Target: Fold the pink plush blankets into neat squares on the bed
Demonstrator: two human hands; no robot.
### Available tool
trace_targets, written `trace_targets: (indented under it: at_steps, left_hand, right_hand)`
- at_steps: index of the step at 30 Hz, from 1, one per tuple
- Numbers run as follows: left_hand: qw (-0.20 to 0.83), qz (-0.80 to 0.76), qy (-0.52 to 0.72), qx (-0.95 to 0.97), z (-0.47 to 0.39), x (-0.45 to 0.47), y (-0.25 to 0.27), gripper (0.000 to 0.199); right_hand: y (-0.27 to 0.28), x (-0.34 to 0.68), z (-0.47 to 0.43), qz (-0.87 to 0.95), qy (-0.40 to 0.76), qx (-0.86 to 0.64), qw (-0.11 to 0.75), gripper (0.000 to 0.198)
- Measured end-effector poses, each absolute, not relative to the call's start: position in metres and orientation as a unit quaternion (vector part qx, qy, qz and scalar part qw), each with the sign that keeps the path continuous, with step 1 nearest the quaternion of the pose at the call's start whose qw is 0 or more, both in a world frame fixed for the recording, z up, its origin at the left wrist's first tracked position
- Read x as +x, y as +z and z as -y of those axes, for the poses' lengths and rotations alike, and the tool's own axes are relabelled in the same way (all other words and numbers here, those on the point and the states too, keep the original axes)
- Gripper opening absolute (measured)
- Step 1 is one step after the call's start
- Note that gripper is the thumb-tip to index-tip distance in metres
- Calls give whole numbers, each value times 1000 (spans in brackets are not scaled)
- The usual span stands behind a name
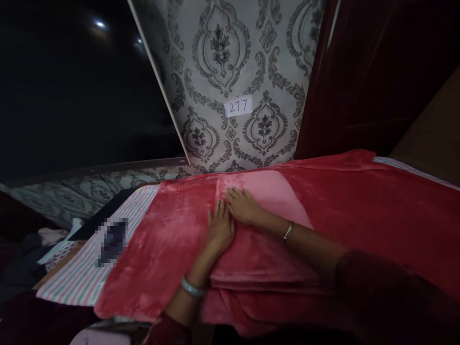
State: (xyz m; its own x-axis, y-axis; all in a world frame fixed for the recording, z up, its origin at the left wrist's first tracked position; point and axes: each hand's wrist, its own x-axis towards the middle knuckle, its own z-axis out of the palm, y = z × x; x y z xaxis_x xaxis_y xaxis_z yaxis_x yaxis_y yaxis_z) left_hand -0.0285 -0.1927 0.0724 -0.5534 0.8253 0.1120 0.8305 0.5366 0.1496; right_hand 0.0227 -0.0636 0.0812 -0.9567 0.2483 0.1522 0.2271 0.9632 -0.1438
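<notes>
A red plush blanket [161, 249] is spread across the surface, with a folded part [266, 258] stacked in layers near the middle. My left hand [220, 227] lies flat at the left edge of the fold, fingers stretched out and pointing away from me. Just beyond it, my right hand [242, 205] rests palm down, fingers spread, on the lighter pink patch [280, 191] of the fold. The two hands are side by side and nearly touch. Neither one grips anything.
Under the blanket's left end shows a striped cloth [75, 282], with a blurred dark object [112, 243] on it. A large dark screen [79, 96] leans in at the left. Patterned wallpaper [266, 72] bears a paper label [238, 106] reading 277. Clothes [53, 237] lie at far left.
</notes>
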Motion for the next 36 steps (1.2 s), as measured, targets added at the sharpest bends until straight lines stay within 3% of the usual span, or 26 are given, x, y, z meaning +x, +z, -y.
trace_targets:
  at_steps: [5, 14, 18, 22, 26, 32, 36]
  left_hand:
    - [6, 872, -67, -485, 191, -26, 46, 61]
    - [-19, 877, -60, -476, 192, -27, 53, 64]
    - [-24, 875, -73, -478, 192, -26, 51, 64]
    - [-18, 872, -93, -480, 196, -31, 48, 64]
    - [-22, 864, -115, -489, 193, -43, 64, 58]
    - [40, 862, -131, -489, 127, -62, 106, 51]
    - [42, 890, -100, -444, 90, -71, 92, 58]
  right_hand:
    - [48, 29, 54, 983, 73, -129, 110, 55]
    - [40, 87, -16, 942, 34, -319, 98, 66]
    - [21, 119, -49, 905, 109, -400, 95, 71]
    - [5, 150, -84, 911, 185, -357, 92, 75]
    - [21, 157, -104, 913, 181, -349, 103, 71]
    - [82, 79, -52, 947, 103, -280, 118, 58]
    - [94, 17, -10, 966, 102, -212, 104, 53]
